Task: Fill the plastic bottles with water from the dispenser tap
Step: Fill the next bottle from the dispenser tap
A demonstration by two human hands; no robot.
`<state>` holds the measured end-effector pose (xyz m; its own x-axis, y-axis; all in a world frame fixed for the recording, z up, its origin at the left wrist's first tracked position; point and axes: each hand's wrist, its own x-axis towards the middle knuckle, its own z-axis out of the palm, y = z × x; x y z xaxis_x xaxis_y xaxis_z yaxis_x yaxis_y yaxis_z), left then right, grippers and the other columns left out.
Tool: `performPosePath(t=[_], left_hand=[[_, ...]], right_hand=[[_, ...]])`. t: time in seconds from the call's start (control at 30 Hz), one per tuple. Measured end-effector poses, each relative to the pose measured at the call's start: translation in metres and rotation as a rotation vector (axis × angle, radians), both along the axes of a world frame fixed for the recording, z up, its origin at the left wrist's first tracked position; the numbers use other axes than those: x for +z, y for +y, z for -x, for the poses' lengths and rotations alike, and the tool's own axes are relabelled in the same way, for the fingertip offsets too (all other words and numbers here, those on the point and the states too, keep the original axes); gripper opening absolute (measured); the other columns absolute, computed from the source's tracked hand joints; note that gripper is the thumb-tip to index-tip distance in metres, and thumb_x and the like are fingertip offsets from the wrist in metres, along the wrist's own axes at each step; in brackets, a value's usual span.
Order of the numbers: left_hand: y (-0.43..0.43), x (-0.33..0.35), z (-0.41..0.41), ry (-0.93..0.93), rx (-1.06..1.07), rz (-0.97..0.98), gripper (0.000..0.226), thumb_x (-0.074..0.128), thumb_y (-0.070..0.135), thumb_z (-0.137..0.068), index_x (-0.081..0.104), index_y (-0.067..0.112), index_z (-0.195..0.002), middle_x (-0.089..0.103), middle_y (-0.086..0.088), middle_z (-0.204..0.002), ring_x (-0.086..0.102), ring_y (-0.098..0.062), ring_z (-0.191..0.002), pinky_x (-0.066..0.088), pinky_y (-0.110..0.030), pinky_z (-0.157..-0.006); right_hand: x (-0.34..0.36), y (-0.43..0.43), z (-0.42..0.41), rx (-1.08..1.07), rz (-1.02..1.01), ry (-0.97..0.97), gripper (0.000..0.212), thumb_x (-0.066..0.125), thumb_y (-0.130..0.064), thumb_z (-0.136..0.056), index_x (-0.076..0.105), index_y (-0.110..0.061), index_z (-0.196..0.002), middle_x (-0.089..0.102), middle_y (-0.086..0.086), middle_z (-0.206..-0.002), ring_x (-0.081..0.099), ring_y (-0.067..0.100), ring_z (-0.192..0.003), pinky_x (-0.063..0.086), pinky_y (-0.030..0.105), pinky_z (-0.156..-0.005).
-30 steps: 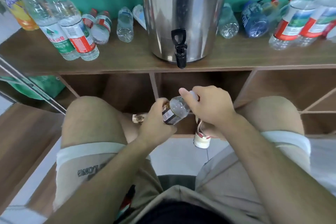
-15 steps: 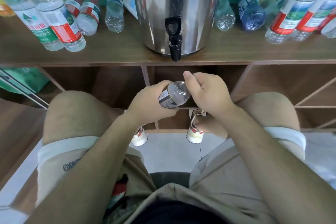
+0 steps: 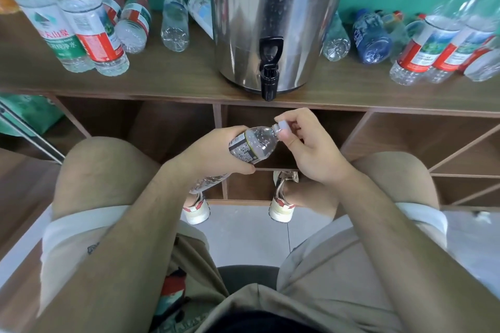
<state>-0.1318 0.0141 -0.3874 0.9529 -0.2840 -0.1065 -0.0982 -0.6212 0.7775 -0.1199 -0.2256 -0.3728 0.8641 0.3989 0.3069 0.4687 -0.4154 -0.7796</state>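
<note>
Left hand [image 3: 213,151]: wrapped around the small bottle [image 3: 253,144], holding it tilted in the air below the shelf's [image 3: 162,81] front edge.
Right hand [image 3: 311,149]: pinching the cap [image 3: 281,126] at the bottle's mouth.
Dispenser [image 3: 273,8]: stands on the shelf, with its tap [image 3: 269,76] at the front edge.

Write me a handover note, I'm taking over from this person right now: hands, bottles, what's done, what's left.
Left hand grips the small bottle, tilted, lower than the tap.
Right hand pinches its white cap at the neck.
Dispenser on the shelf; other bottles stand and lie either side.
Done: bottle in hand.
Left: cap off, mouth under tap, fill; then the rest.
</note>
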Motion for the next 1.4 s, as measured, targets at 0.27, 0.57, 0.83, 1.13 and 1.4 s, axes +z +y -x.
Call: performPosePath(t=[0.27, 0.57, 0.83, 1.13, 1.4], left_hand=[[0.000, -0.009, -0.007, 0.007, 0.031, 0.140, 0.061, 0.090, 0.048, -0.065, 0.059, 0.054, -0.117, 0.072, 0.022, -0.106, 0.072, 0.000, -0.095, 0.057, -0.029, -0.080], [-0.010, -0.027, -0.016, -0.001, 0.109, 0.243, 0.069, 0.093, 0.054, -0.063, 0.054, 0.056, -0.120, 0.071, 0.024, -0.113, 0.072, 0.000, -0.099, 0.058, -0.031, -0.083], [-0.016, -0.028, -0.013, 0.021, 0.151, 0.296, 0.070, 0.092, 0.057, -0.064, 0.049, 0.062, -0.120, 0.067, 0.030, -0.116, 0.067, 0.009, -0.102, 0.052, -0.023, -0.079], [-0.020, -0.030, -0.010, 0.043, 0.209, 0.396, 0.064, 0.093, 0.046, -0.070, 0.051, 0.059, -0.116, 0.068, 0.027, -0.116, 0.067, 0.006, -0.105, 0.054, -0.021, -0.082], [-0.034, -0.033, -0.011, 0.054, 0.233, 0.407, 0.067, 0.094, 0.044, -0.068, 0.046, 0.070, -0.107, 0.063, 0.037, -0.114, 0.061, 0.018, -0.102, 0.043, 0.004, -0.065]], right_hand=[[0.024, -0.009, -0.040, -0.462, -0.208, -0.124, 0.024, 0.060, -0.013, -0.106, 0.059, -0.026, -0.127, 0.052, -0.010, -0.115, 0.056, 0.014, -0.108, 0.042, 0.008, -0.097], [0.014, -0.018, -0.078, -0.723, 0.008, -0.008, 0.025, 0.078, -0.026, -0.094, 0.065, -0.014, -0.112, 0.065, -0.008, -0.109, 0.060, 0.019, -0.112, 0.044, 0.033, -0.102], [0.026, -0.017, -0.075, -0.730, 0.062, 0.039, 0.042, 0.074, -0.025, -0.097, 0.059, -0.009, -0.133, 0.062, 0.008, -0.134, 0.053, 0.027, -0.131, 0.039, 0.040, -0.114], [0.128, 0.025, -0.033, -0.066, -0.025, -0.433, 0.033, 0.067, -0.023, -0.103, 0.067, -0.019, -0.136, 0.064, -0.004, -0.116, 0.051, 0.005, -0.074, 0.043, 0.014, -0.078], [0.137, 0.043, -0.034, -0.033, 0.324, -0.233, 0.035, 0.072, -0.018, -0.099, 0.070, -0.033, -0.131, 0.058, -0.024, -0.090, 0.054, -0.015, -0.076, 0.035, 0.000, -0.072]])
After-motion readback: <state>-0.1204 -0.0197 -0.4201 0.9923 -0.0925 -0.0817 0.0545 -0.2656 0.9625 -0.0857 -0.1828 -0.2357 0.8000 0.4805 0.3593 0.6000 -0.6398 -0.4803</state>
